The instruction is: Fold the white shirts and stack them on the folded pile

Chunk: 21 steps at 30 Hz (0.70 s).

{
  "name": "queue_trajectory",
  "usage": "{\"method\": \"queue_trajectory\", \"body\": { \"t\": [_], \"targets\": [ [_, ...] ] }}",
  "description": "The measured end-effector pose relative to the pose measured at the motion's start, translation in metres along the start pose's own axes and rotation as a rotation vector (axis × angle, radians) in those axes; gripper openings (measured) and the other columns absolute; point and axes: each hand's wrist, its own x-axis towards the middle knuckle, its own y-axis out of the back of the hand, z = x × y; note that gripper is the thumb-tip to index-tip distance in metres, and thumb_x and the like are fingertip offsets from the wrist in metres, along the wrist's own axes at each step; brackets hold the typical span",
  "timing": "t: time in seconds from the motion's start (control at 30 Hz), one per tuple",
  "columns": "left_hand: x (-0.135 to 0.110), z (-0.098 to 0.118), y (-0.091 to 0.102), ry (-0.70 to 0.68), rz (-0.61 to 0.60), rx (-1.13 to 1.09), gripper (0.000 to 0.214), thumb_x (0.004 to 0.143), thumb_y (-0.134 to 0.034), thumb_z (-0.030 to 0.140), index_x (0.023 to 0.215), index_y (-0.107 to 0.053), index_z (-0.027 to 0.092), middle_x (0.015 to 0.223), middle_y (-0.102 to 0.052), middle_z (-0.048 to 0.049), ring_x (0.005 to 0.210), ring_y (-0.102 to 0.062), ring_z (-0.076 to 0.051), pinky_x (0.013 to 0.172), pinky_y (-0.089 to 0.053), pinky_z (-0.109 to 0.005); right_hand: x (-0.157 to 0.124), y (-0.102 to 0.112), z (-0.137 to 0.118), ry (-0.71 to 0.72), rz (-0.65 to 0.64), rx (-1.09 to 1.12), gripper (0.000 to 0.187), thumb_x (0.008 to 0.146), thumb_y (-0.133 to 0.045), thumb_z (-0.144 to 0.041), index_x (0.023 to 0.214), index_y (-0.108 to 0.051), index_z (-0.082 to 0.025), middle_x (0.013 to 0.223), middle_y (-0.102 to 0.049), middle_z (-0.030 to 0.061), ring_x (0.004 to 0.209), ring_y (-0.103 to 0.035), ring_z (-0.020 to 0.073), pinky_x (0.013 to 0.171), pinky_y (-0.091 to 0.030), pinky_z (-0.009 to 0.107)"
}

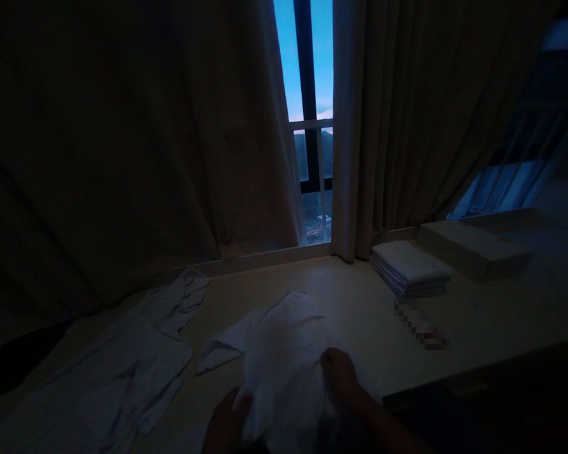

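A white shirt [284, 353] lies spread and wrinkled on the pale countertop, with what looks like a sleeve out to the left. My right hand [341, 378] is closed on its right edge, fingers curled into the cloth. At the lower left edge, my left hand [227, 419] holds the cloth between thumb and fingers; dim light hides part of the grip. More white garments [123, 372] lie loosely heaped to the left, with creased folds.
A stack of folded white cloth [409, 268] sits at the right, beside a flat box [476, 249]. Nearer lies a small pixelated item [419, 325]. Long curtains [246, 126] hang behind the countertop [360, 315], parted at a window [315, 82]. The room is dark.
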Motion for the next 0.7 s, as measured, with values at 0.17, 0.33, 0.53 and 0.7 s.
{"method": "queue_trajectory", "body": {
  "t": [0.17,0.33,0.53,0.7],
  "targets": [
    [-0.068,0.14,-0.051,-0.151,-0.22,-0.481,0.06,0.075,-0.052,0.055,0.122,-0.061,0.019,0.132,-0.059,-0.0125,0.129,-0.048,-0.028,0.11,-0.035,-0.041,-0.005,0.031,-0.036,0.062,-0.117,0.214,0.033,0.085,-0.052,-0.044,0.101,-0.068,-0.019,0.101,-0.07,0.0078,0.091,-0.062,0.0205,0.078,-0.044,0.028],
    [-0.104,0.205,-0.072,-0.348,-0.415,-0.667,0.055,0.083,-0.051,0.051,0.126,-0.058,0.018,0.136,-0.055,-0.0132,0.13,-0.046,-0.025,0.11,-0.034,-0.039,0.002,0.088,-0.026,0.022,-0.155,0.273,0.025,0.072,-0.06,-0.038,0.074,-0.069,-0.014,0.075,-0.067,0.0055,0.075,-0.06,0.0201,0.065,-0.041,0.027],
    [-0.02,0.152,-0.054,-0.321,-0.105,-0.395,0.049,0.091,-0.03,0.048,0.113,-0.062,0.018,0.111,-0.068,-0.0091,0.104,-0.063,-0.021,0.092,-0.049,-0.035,0.005,0.168,-0.003,-0.094,-0.082,0.764,0.034,0.072,-0.062,-0.047,0.084,-0.065,-0.015,0.078,-0.066,0.0032,0.069,-0.058,0.0174,0.063,-0.043,0.028],
    [0.062,0.089,-0.065,-0.295,-0.005,0.022,0.058,0.086,-0.037,0.038,0.135,-0.044,0.008,0.145,-0.044,-0.0158,0.136,-0.039,-0.023,0.113,-0.029,-0.039,-0.002,0.202,-0.009,-0.058,-0.208,0.93,0.038,0.07,-0.07,-0.05,0.087,-0.064,-0.017,0.081,-0.066,0.0028,0.072,-0.059,0.018,0.069,-0.046,0.03]
  ]
}}
